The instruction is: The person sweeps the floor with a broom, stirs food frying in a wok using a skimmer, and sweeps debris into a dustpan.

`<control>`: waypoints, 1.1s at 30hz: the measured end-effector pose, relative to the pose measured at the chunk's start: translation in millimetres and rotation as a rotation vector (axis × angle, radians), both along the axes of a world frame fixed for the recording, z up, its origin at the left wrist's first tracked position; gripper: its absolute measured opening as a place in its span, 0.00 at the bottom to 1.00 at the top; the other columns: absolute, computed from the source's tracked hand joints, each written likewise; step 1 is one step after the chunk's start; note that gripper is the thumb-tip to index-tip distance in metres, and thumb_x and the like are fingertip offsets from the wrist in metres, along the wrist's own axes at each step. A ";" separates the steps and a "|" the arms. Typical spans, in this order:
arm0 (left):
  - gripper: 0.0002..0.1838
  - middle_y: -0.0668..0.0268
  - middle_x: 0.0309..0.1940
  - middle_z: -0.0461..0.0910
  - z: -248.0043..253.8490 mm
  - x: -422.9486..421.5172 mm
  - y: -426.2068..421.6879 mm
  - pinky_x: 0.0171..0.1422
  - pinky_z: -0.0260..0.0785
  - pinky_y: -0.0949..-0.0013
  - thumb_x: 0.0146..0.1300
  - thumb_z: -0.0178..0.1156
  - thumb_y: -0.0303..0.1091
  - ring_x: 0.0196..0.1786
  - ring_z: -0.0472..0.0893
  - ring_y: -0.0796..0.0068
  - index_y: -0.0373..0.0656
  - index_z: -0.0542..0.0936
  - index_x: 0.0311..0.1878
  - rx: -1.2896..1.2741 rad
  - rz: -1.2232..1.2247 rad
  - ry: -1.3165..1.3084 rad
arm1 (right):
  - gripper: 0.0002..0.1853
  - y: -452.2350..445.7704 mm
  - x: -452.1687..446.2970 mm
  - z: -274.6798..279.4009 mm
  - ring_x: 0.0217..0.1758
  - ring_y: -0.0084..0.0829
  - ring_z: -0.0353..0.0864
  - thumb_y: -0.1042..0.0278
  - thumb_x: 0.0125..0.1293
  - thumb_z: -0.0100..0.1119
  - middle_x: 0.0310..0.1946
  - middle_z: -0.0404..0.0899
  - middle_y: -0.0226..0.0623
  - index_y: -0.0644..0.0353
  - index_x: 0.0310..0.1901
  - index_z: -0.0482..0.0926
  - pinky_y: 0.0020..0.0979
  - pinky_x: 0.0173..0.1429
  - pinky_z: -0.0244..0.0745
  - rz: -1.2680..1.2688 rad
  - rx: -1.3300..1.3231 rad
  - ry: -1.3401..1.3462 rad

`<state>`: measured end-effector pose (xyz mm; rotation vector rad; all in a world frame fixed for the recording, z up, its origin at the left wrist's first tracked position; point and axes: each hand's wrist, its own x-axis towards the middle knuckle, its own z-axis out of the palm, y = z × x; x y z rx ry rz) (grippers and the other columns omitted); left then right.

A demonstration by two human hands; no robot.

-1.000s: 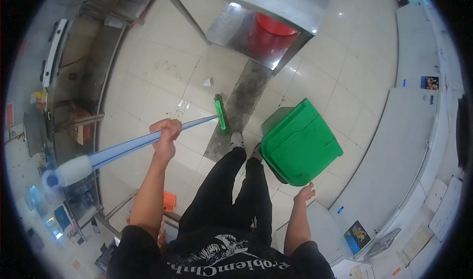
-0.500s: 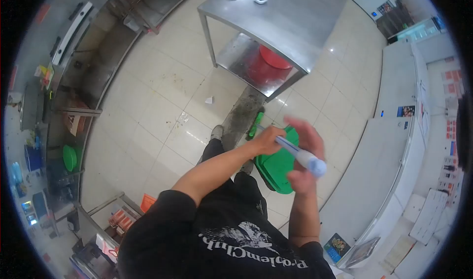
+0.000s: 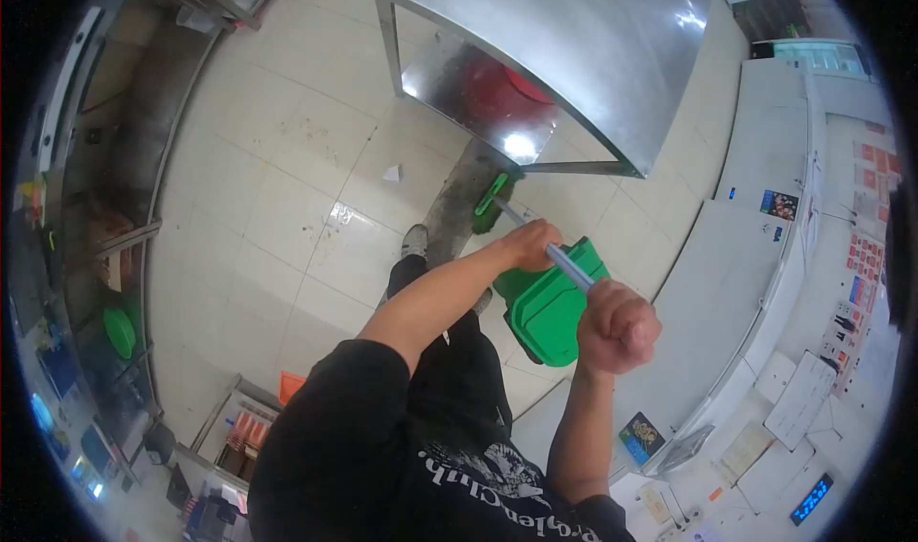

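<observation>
Both hands grip one long pale-blue handle (image 3: pixel 571 268) with a green broom head (image 3: pixel 491 196) at its far end. My left hand (image 3: pixel 532 245) is wrapped round the handle lower down, toward the head. At the upper end my right hand (image 3: pixel 619 328) is closed round the grip and hides it. The bristles rest on the dark strip of floor (image 3: pixel 457 198), close to the metal table's leg. A green lidded bin (image 3: pixel 547 317) stands below the hands, partly covered by them. One small white scrap (image 3: pixel 393 173) lies on the tiles to the left.
A steel table (image 3: pixel 564 35) with a red tub (image 3: pixel 507 92) on its lower shelf stands ahead. White freezer cabinets (image 3: pixel 698 284) line the right side. Metal shelving (image 3: pixel 143 140) runs along the left, and yellowish bits (image 3: pixel 306 145) are scattered over the floor.
My left hand and the broom have swung right across the body. My right hand, empty a second ago, has come up and closed on the handle's upper end. The broom head is now nearer the table.
</observation>
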<state>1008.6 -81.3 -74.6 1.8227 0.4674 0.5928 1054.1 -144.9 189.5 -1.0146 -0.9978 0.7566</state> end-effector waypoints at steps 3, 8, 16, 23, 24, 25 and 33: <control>0.11 0.52 0.23 0.79 -1.0 -19.7 -4.4 0.40 0.71 0.46 0.51 0.66 0.34 0.35 0.80 0.42 0.44 0.74 0.19 -0.044 -0.005 0.067 | 0.23 -2.1 -4.9 6.7 0.16 0.28 0.54 0.55 0.66 0.54 0.12 0.59 0.29 0.55 0.18 0.61 0.34 0.26 0.49 0.043 -0.031 0.112; 0.13 0.53 0.21 0.78 14.0 -54.3 4.3 0.37 0.70 0.46 0.53 0.66 0.35 0.30 0.79 0.42 0.44 0.74 0.20 0.007 0.052 0.034 | 0.25 10.1 -29.8 19.0 0.17 0.31 0.59 0.56 0.65 0.64 0.13 0.64 0.32 0.59 0.16 0.65 0.37 0.26 0.51 0.104 -0.016 0.166; 0.13 0.53 0.20 0.76 63.5 -83.6 9.1 0.37 0.68 0.48 0.53 0.67 0.32 0.30 0.79 0.43 0.44 0.73 0.19 0.008 0.136 0.012 | 0.22 17.6 -42.5 69.9 0.15 0.30 0.59 0.55 0.65 0.54 0.11 0.61 0.29 0.56 0.18 0.62 0.34 0.22 0.50 0.086 0.000 0.142; 0.12 0.55 0.21 0.77 42.1 -46.1 27.5 0.35 0.68 0.47 0.52 0.67 0.34 0.30 0.79 0.43 0.44 0.74 0.20 0.003 0.138 -0.245 | 0.24 44.3 -61.6 63.7 0.16 0.30 0.59 0.54 0.65 0.58 0.12 0.61 0.30 0.56 0.17 0.62 0.35 0.24 0.51 0.095 -0.040 -0.089; 0.12 0.55 0.21 0.77 27.4 -48.5 35.3 0.35 0.68 0.47 0.52 0.67 0.34 0.30 0.79 0.43 0.44 0.74 0.20 0.001 0.134 -0.248 | 0.26 49.2 -61.4 42.9 0.16 0.32 0.61 0.52 0.65 0.63 0.13 0.64 0.32 0.57 0.17 0.63 0.36 0.24 0.53 0.038 -0.045 -0.101; 0.12 0.53 0.21 0.77 13.5 -55.6 47.7 0.35 0.69 0.47 0.51 0.66 0.34 0.31 0.80 0.43 0.44 0.74 0.18 0.049 0.139 -0.167 | 0.26 51.8 -58.1 30.0 0.16 0.32 0.61 0.52 0.65 0.63 0.13 0.64 0.32 0.57 0.17 0.63 0.36 0.24 0.53 0.038 -0.042 -0.105; 0.14 0.51 0.19 0.72 23.9 -126.9 67.6 0.33 0.66 0.49 0.55 0.64 0.33 0.29 0.76 0.40 0.42 0.71 0.20 0.098 0.140 0.040 | 0.24 63.0 -78.0 28.9 0.16 0.31 0.59 0.54 0.64 0.59 0.12 0.61 0.30 0.56 0.17 0.63 0.36 0.26 0.52 0.196 0.000 0.156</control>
